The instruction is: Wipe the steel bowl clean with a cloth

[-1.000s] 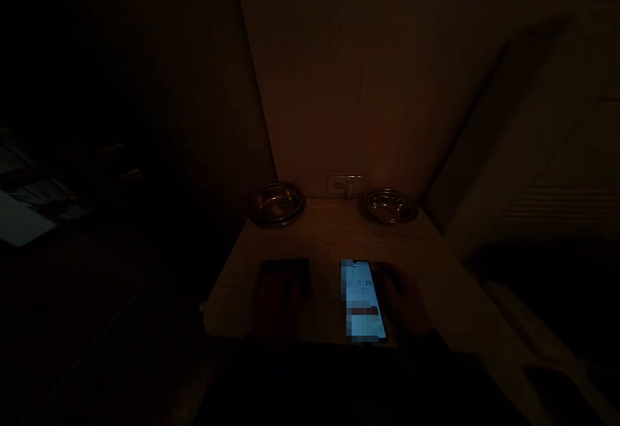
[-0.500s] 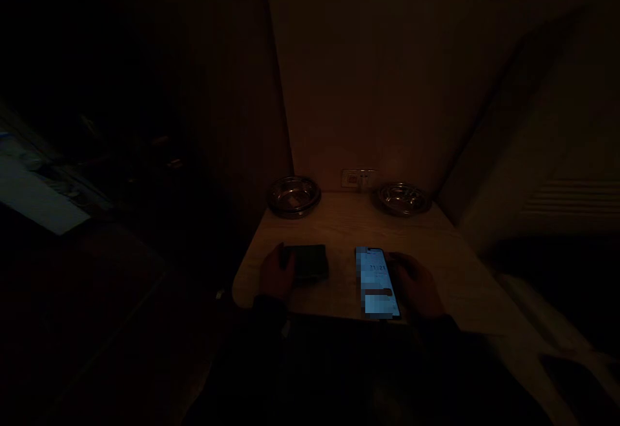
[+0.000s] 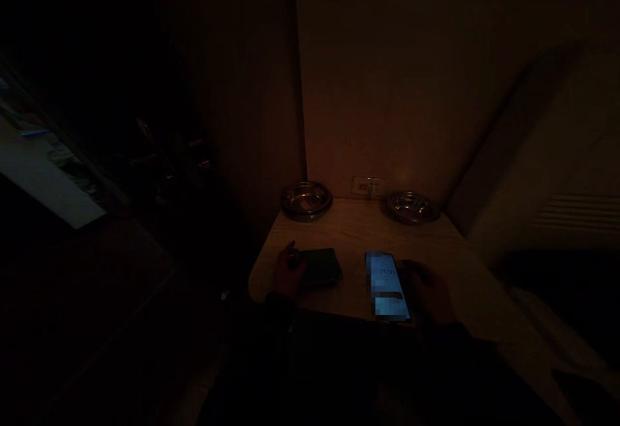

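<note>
The room is very dark. A phone with a lit blue screen (image 3: 387, 284) lies on a small pale table (image 3: 358, 232). My right hand (image 3: 429, 294) rests beside its right edge, fingers curled against it. A dark flat rectangular object (image 3: 322, 266), maybe a wallet or second phone, lies to the left. My left hand (image 3: 287, 272) touches its left end with fingers bent; the grip is hard to make out.
Two shallow metal bowls (image 3: 307, 199) (image 3: 411, 206) stand at the table's back edge by the wall, with a wall socket (image 3: 367, 186) between them. A pale slanted surface (image 3: 43, 187) shows at far left. A bed or bedding (image 3: 557, 323) lies at right.
The view has shifted, so everything sits further right in frame. My left hand, which lay over the dark object, now sits at its left end. The right hand stays by the phone.
</note>
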Tool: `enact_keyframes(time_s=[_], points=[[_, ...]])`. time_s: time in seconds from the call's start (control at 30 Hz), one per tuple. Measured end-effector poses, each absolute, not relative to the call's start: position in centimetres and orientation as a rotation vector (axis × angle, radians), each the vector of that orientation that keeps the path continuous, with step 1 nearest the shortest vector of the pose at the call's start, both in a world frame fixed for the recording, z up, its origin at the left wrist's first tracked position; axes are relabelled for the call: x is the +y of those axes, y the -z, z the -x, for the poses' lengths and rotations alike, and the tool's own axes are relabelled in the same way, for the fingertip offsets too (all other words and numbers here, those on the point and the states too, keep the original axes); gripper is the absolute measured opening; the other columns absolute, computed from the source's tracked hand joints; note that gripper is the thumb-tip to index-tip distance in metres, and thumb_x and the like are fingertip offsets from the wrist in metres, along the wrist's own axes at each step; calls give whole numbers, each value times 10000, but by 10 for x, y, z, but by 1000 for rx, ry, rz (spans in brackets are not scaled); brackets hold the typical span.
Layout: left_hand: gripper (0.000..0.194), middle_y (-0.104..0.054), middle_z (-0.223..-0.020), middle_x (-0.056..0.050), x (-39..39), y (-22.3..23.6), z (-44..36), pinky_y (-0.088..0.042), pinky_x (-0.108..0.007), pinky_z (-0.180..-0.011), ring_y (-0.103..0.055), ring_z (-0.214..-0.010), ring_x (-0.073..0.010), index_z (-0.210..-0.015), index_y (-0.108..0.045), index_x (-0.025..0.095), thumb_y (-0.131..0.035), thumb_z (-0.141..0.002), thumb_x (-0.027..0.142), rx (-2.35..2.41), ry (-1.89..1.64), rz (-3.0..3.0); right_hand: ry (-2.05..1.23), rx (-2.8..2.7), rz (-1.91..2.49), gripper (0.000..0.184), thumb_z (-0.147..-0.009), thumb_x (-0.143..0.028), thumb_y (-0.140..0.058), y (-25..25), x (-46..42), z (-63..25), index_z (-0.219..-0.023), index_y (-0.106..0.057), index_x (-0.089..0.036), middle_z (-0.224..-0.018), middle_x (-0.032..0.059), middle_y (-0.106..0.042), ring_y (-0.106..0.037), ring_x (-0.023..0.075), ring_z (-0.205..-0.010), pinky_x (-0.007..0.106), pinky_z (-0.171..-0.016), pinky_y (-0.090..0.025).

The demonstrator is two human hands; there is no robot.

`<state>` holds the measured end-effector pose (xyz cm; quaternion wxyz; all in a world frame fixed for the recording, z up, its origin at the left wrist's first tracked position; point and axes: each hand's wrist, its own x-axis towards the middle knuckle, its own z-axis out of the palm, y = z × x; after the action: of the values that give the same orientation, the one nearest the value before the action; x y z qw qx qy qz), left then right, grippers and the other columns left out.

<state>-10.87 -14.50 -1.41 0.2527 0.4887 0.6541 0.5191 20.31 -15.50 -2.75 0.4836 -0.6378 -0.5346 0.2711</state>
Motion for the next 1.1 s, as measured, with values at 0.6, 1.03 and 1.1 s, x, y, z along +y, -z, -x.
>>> enact_keyframes(time_s=[0.6,1.03,1.1], points=[[500,-709,-992,-84,-109,-35,92,-484,-321,-789,-631,-933,-235,-1042,-712,151,-713,-638,447,1364,-1315,-1108,-791,-1634,1320,339,-769,-482,-609,-18,-110,-200,-962,-717,-225,-989,91,-738,-685,274,-923,442,-844,-549],[484,-700,-1082,-77,-47,-11,67,-457,-342,-866,-590,-1068,-263,-1028,-727,188,-733,-637,473,1106,-1252,-880,-981,-1870,1113,321,-849,-376,-532,-24,-49,-154,-1073,-699,-217,-1097,72,-713,-662,240,-1008,407,-906,-528],[480,-699,-1088,-77,-47,-7,66,-466,-343,-870,-597,-1067,-260,-1039,-716,182,-736,-647,460,1105,-1236,-907,-952,-1816,1159,337,-859,-405,-515,-18,-46,-157,-1078,-691,-219,-1119,75,-705,-648,249,-1044,428,-941,-504]])
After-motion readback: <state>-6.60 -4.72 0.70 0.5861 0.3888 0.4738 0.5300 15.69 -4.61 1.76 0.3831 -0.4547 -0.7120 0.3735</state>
